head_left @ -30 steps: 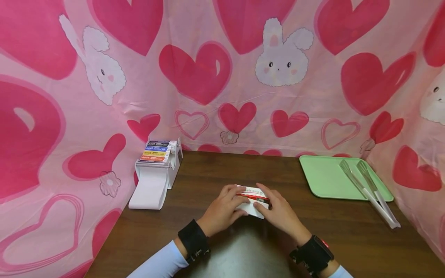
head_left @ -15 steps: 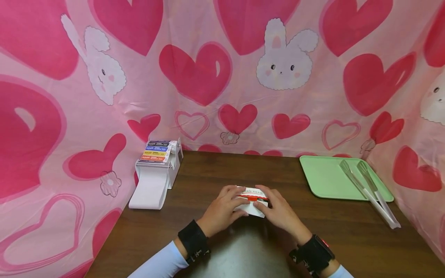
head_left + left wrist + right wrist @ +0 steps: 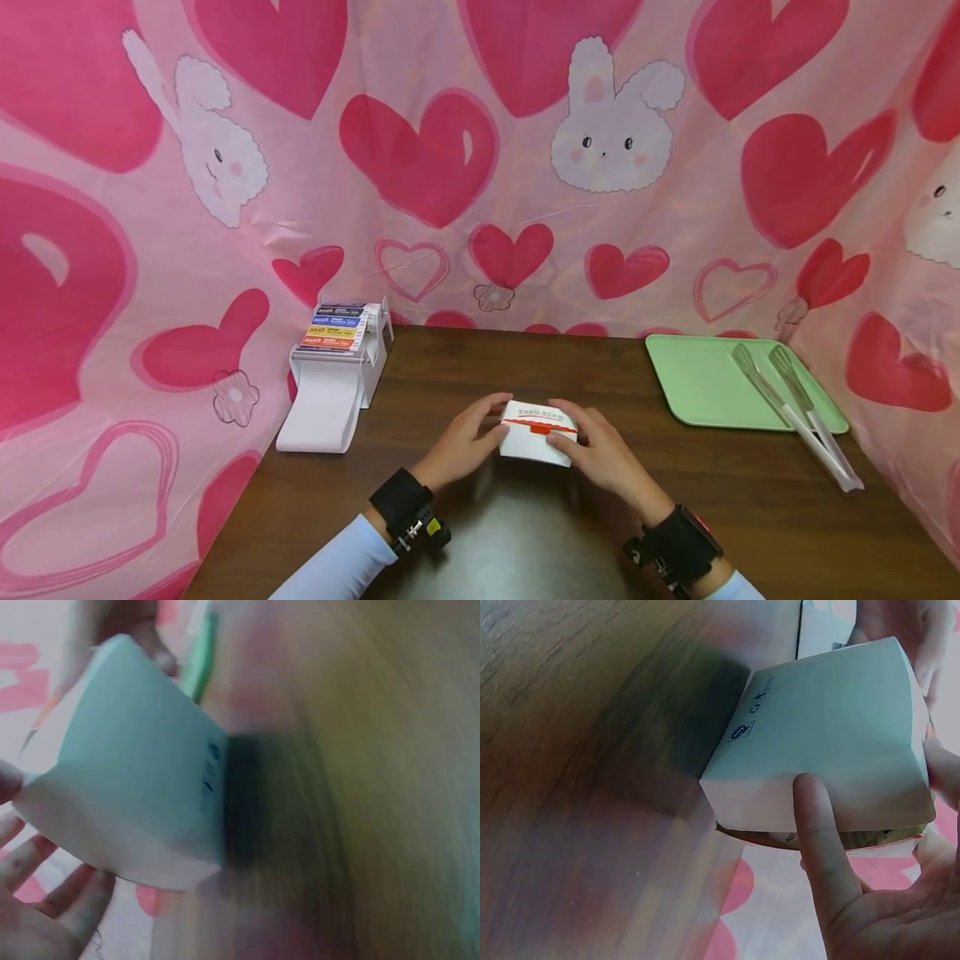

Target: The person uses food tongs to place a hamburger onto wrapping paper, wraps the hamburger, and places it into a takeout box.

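A small white cardboard burger box (image 3: 536,446) with a red scalloped lid edge sits between both hands in the head view. Its lid is down, and a red tab shows at the front. My left hand (image 3: 465,442) is at the box's left side, thumb at the front corner; the left wrist view shows fingertips (image 3: 94,889) against its side wall. My right hand (image 3: 607,450) grips the right side, thumb on the front. In the right wrist view one finger (image 3: 814,802) lies along the side wall. Whether the box touches the table I cannot tell.
A green tray (image 3: 697,400) stands at the back right, with metal tongs (image 3: 795,417) lying across its near edge. On the left is a label dispenser (image 3: 337,350) with white paper hanging out. Heart-patterned cloth (image 3: 420,158) encloses the brown table (image 3: 465,358).
My left hand has drawn back from over the box to its left side, uncovering the lid and front. The lid has come down flush with the front. The right hand stays in place.
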Demonstrator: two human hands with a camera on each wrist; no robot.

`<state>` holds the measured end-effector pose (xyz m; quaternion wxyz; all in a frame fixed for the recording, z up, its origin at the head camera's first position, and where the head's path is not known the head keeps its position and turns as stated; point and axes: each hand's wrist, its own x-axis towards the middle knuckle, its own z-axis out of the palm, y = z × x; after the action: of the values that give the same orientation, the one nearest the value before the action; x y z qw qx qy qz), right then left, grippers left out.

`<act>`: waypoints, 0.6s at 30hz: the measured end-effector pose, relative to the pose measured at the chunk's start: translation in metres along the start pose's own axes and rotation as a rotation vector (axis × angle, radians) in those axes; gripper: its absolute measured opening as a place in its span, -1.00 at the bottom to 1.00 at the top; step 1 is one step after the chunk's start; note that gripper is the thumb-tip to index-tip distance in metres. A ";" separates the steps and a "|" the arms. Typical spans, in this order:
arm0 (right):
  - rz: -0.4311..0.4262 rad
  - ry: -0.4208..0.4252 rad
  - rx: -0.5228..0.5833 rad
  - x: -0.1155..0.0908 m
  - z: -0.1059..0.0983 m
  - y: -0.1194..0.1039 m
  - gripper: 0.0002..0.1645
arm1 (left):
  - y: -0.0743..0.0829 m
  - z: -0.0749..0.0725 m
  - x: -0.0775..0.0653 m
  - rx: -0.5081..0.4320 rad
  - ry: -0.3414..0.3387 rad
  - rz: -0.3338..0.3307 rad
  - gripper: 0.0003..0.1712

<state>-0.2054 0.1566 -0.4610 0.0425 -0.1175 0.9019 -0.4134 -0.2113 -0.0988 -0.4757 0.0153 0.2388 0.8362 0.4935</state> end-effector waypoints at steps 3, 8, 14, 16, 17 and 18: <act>0.003 -0.007 0.022 0.001 0.000 0.001 -0.26 | 0.000 -0.001 0.002 -0.062 -0.004 -0.044 -0.38; 0.020 -0.085 0.112 0.000 -0.004 0.003 -0.22 | 0.000 -0.001 0.005 -0.181 -0.003 -0.119 -0.42; 0.037 -0.189 0.306 -0.003 -0.010 0.005 -0.24 | 0.002 -0.001 0.006 -0.253 0.003 -0.170 -0.44; 0.029 -0.191 0.296 -0.003 -0.010 0.005 -0.24 | 0.003 -0.002 0.005 -0.281 -0.003 -0.187 -0.44; 0.026 -0.189 0.286 -0.004 -0.010 0.005 -0.23 | 0.003 -0.002 0.004 -0.295 -0.007 -0.193 -0.43; 0.025 -0.186 0.280 -0.004 -0.011 0.005 -0.22 | 0.003 -0.003 0.004 -0.307 -0.012 -0.198 -0.42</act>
<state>-0.2043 0.1684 -0.4579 0.1468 -0.1372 0.8291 -0.5217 -0.2144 -0.0979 -0.4706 0.1052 0.1532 0.7704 0.6099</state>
